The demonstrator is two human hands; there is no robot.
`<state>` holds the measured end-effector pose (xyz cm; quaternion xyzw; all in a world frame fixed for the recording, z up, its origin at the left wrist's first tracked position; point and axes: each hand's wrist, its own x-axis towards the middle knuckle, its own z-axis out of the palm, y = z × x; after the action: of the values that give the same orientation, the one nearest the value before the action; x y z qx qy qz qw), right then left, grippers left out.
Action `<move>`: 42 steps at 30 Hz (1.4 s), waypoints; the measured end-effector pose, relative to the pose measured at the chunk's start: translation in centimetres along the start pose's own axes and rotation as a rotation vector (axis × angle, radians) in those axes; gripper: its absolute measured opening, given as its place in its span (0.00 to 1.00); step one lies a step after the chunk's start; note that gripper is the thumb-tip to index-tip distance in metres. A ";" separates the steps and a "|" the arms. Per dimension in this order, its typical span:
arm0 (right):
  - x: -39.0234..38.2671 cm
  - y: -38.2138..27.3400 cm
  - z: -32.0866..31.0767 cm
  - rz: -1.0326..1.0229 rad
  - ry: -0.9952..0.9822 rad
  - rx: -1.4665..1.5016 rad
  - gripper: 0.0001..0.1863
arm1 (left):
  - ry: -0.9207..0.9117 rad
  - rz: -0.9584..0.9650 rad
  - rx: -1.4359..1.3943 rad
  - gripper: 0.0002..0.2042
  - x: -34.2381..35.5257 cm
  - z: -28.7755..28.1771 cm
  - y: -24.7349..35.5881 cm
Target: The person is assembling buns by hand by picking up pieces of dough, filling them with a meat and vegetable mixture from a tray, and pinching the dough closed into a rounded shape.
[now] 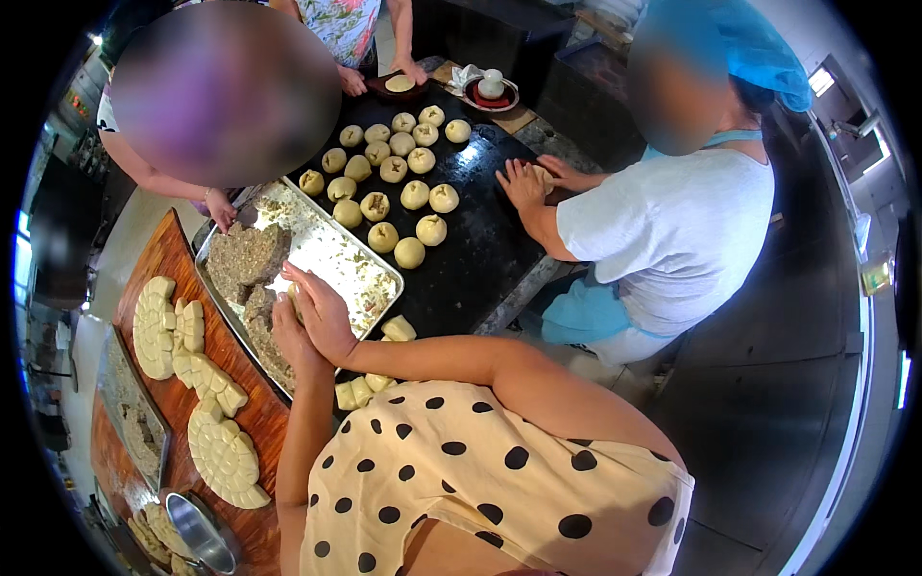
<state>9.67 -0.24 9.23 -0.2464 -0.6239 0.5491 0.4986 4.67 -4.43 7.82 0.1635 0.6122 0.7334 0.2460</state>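
Over the near part of a metal tray (394, 278), my two hands are cupped together. My left hand (300, 338) and my right hand (327, 312) close from either side around a small pale lump of dough (294, 301), mostly hidden by the palms and fingers. Beneath and beside them lies a brown, grainy filling (248, 261), heaped along the tray's left side. Pale crumbs (331, 264) are scattered over the tray's right half. Close to my right forearm, several cut dough pieces (363, 391) rest on the black table.
Several round dough balls (392, 169), some split on top, stand on the black table (480, 211). A wooden board (269, 451) at left carries scored dough slabs (226, 451) and a metal bowl (204, 533). Co-workers' hands (525, 182) work right, far and left (221, 208) at the tray.
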 end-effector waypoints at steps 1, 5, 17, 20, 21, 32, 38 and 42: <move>-0.4 0.0 0.1 -0.071 0.044 -0.100 0.22 | 0.006 0.048 0.109 0.12 -0.1 -0.1 -0.3; -1.1 0.1 -0.7 0.092 0.002 -0.125 0.19 | -0.066 -0.004 0.133 0.13 -0.9 -1.6 -0.1; -1.3 -0.1 1.6 -0.002 0.208 -0.122 0.10 | -0.108 -0.299 -0.327 0.20 -1.7 -1.2 0.3; -1.4 0.6 0.2 0.000 -0.034 -0.242 0.13 | -0.072 -0.252 -0.217 0.19 -1.5 -1.7 -0.5; -1.5 0.7 0.5 -0.008 -0.034 -0.217 0.11 | -0.121 -0.203 -0.195 0.18 -1.3 -2.2 -0.7; 0.7 0.8 -2.4 0.275 -0.086 -0.120 0.22 | -0.168 -0.074 0.202 0.27 1.7 0.9 -1.9; 1.6 -0.1 -3.2 0.453 -0.020 0.385 0.19 | -0.049 -0.641 -0.495 0.24 -0.4 0.8 3.8; 0.4 1.7 -2.3 0.224 -0.064 0.130 0.19 | -0.121 -0.384 -0.394 0.20 -1.1 1.2 -2.2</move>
<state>11.15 1.56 7.55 -0.2643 -0.5711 0.6482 0.4287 6.58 -3.77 5.95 0.0372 0.4618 0.7671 0.4437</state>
